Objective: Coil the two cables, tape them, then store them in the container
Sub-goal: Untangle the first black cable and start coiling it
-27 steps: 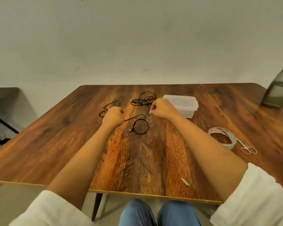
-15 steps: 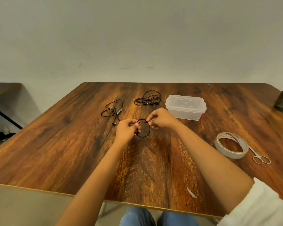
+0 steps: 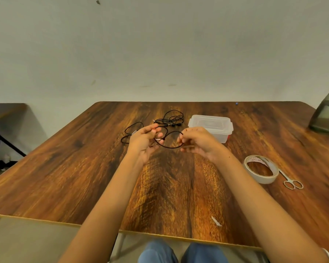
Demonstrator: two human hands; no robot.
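Left grip and right grip each pinch one side of the thin black cable, a small loop held above the desk near the container, and it looks light, limp and springy, so I'd pinch where the turns cross.

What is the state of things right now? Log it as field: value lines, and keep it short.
left hand: holds first cable
right hand: pinches first cable
first cable: one loop between the hands, untaped
second cable: loose on table
container: lid on
tape roll: beside scissors, untouched
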